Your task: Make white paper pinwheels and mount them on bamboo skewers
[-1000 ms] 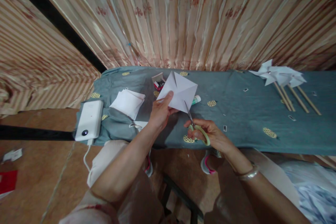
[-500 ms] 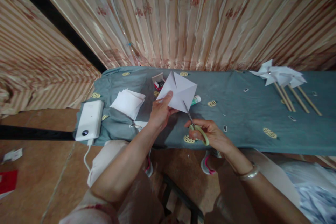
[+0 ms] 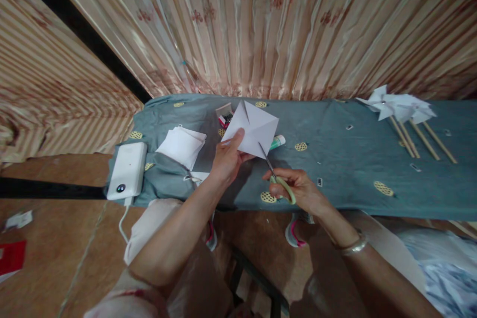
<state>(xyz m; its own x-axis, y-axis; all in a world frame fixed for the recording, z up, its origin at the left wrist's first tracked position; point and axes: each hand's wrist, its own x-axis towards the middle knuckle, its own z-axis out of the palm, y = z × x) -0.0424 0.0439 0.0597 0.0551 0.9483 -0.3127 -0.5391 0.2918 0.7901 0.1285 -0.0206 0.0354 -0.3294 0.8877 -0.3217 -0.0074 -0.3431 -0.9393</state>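
My left hand point(image 3: 228, 159) grips a square sheet of white paper point(image 3: 261, 126) by its left corner, thumb on top and fingers underneath. A slit runs inward from the paper's top corner. My right hand point(image 3: 296, 188) is closed round the green handles of a pair of scissors point(image 3: 283, 190), whose blades lie at the paper's lower corner. Behind the paper, partly hidden, are a green-and-white glue stick point(image 3: 278, 142) and a small open box point(image 3: 224, 118) with tiny dark pieces in it. A stack of white paper squares point(image 3: 182, 146) rests left of my left hand.
Several white paper pinwheels point(image 3: 404, 107) on wooden sticks lie at the right of the cloth-covered table point(image 3: 346, 164). A white power bank point(image 3: 127, 170) with a cable sits at the left edge. A pleated curtain point(image 3: 238, 30) hangs behind the table.
The paper and my left hand have shifted very slightly to the left. The scissors remain at the lower corner, almost unmoved.
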